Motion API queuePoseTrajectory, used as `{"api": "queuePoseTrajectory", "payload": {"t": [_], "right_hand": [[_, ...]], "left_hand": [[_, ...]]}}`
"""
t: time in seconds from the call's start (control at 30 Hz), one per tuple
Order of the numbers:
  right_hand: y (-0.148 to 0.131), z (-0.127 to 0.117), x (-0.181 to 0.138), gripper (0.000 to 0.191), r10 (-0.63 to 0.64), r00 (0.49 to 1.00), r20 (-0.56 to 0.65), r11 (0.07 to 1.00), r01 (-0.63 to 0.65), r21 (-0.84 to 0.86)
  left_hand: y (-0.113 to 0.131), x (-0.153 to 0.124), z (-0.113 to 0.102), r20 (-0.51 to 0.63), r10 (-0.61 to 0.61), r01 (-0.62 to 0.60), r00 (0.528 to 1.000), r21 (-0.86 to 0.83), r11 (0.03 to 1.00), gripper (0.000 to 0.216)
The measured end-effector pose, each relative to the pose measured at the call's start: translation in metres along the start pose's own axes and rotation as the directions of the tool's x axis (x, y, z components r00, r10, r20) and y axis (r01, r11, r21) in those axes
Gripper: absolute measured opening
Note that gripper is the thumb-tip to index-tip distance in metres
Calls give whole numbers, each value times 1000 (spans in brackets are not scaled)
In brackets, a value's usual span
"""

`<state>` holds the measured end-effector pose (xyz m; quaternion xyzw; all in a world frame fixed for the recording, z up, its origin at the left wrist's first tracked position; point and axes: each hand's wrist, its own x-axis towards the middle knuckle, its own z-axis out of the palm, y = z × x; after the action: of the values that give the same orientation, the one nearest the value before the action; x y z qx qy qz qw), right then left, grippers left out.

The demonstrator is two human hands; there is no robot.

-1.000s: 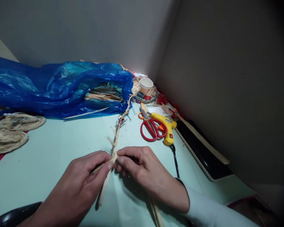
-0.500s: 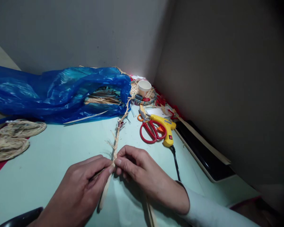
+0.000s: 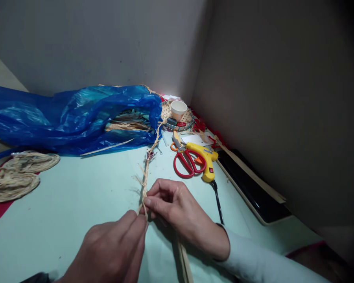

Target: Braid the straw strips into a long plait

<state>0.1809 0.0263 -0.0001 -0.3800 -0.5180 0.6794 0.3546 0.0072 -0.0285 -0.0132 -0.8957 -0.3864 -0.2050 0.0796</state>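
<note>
A pale braid (image 3: 146, 175) of dried plant fibre runs from beside the blue bag toward me, with loose wisps sticking out on its left. At its near end my right hand (image 3: 177, 212) pinches the braid between thumb and forefinger. Just below, my left hand (image 3: 115, 239) is closed on the strands that come out of the braid, knuckles up, its fingertips partly hidden. One long flat strand (image 3: 183, 257) hangs down under my right wrist toward the bottom edge.
The blue plastic bag (image 3: 61, 114) holds dried strips. Red-handled scissors (image 3: 188, 163) lie against a yellow glue gun (image 3: 208, 169). A black tray (image 3: 250, 188) is at right, woven soles (image 3: 14, 186) at left. A white cup (image 3: 179, 108) stands in a woven basket (image 3: 166, 112).
My left hand has shifted slightly down and right, turning knuckles up over the strands. My right hand keeps its pinch on the braid. The view has moved slightly.
</note>
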Motion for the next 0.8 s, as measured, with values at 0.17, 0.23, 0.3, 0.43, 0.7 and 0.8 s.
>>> {"api": "queuePoseTrajectory", "payload": {"t": [0.17,0.23,0.3,0.43,0.7,0.8], "right_hand": [[0,-2,2,24,80,995,65,982,-90,168],[-1,-3,2,30,85,994,70,979,-97,181],[-2,-4,1,34,81,994,71,979,-93,182],[0,-4,1,34,37,996,87,983,-52,178],[-3,-2,-3,15,12,996,83,1000,-13,11],[-6,-4,-7,9,-12,999,47,975,22,-219]], "left_hand": [[5,-1,14,-149,96,-72,984,156,985,30],[3,1,8,-106,54,-47,993,67,997,26],[-4,7,-3,-62,-105,99,992,-100,990,28],[-21,24,-15,234,-514,539,825,-595,595,16],[-22,33,-2,690,-399,721,604,-687,-95,27],[-21,31,-3,689,-418,743,592,-668,-49,30]]}}
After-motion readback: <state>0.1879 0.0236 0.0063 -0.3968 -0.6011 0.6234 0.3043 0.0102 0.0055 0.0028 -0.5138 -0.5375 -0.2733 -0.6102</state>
